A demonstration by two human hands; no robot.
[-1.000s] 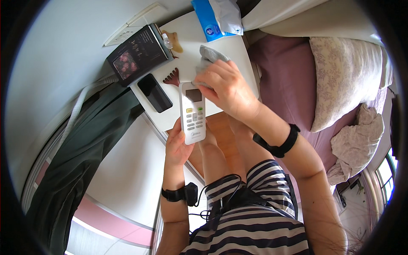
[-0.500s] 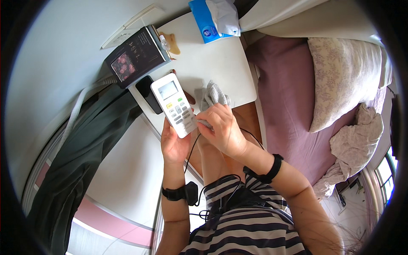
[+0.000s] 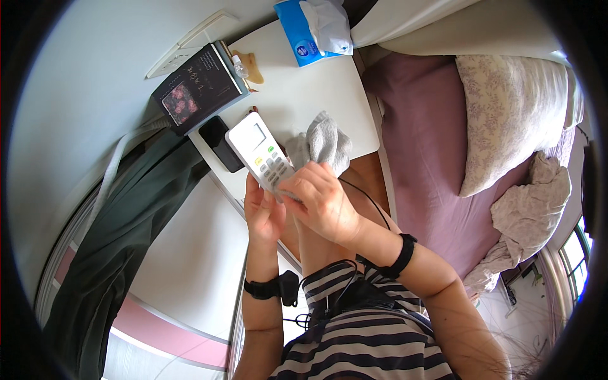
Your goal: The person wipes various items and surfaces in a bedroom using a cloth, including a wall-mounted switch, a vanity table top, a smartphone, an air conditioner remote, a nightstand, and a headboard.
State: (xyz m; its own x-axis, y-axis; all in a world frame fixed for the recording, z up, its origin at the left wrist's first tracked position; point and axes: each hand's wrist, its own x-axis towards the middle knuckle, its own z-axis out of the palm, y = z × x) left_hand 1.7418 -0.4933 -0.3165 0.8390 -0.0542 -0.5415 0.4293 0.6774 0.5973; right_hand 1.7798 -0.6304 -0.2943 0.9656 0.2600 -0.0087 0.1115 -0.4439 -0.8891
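A white remote control with a small screen and grey, yellow and green buttons is tilted in my left hand, whose fingers close round its lower end from behind. My right hand pinches a grey cloth against the remote's lower edge. The rest of the cloth bunches up beyond my knuckles, over the edge of the white table. My right fingertips are partly hidden behind the hand and cloth. Both wrists wear black bands.
On the white table lie a dark book, a black phone, a small clear bottle, a tan flat piece and a blue tissue pack. A bed with pillows stands right; a dark curtain hangs left.
The remote has turned, its top still toward the upper left, and tilts more. My right hand has shifted to its lower end, and the cloth's bunched part has spread and moved slightly right.
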